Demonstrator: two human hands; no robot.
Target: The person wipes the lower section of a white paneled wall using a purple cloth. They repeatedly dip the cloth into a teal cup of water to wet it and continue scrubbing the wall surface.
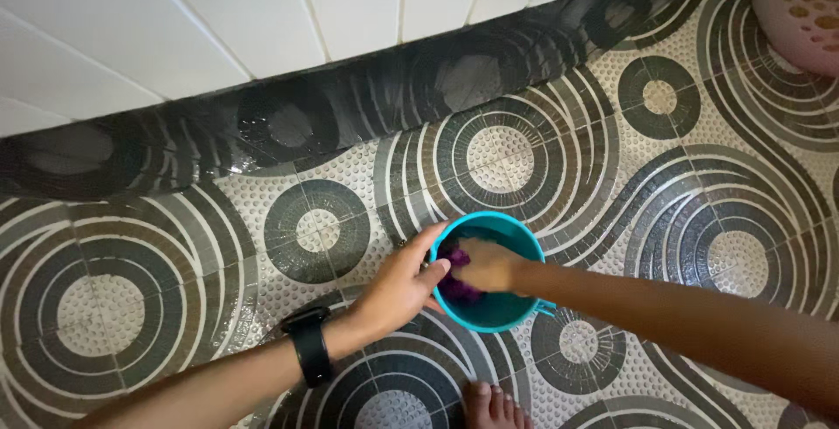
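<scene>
At the bottom edge a bare foot (495, 403) stands on the patterned tiled floor (175, 307), which looks wet, so the small teal bucket (516, 307) could slide or tip under the pressing. The left hand (402, 287), a black watch (308, 344) on its wrist, clasps the bucket's rim. The right hand (485, 263) reaches inside, fingers closed around a purple cloth (456, 259). Farther off, a pink perforated basket (800, 10) sits by the white wall (175, 18).

Black wristwatch (308, 344), bare arms, bare foot (494, 404)
</scene>
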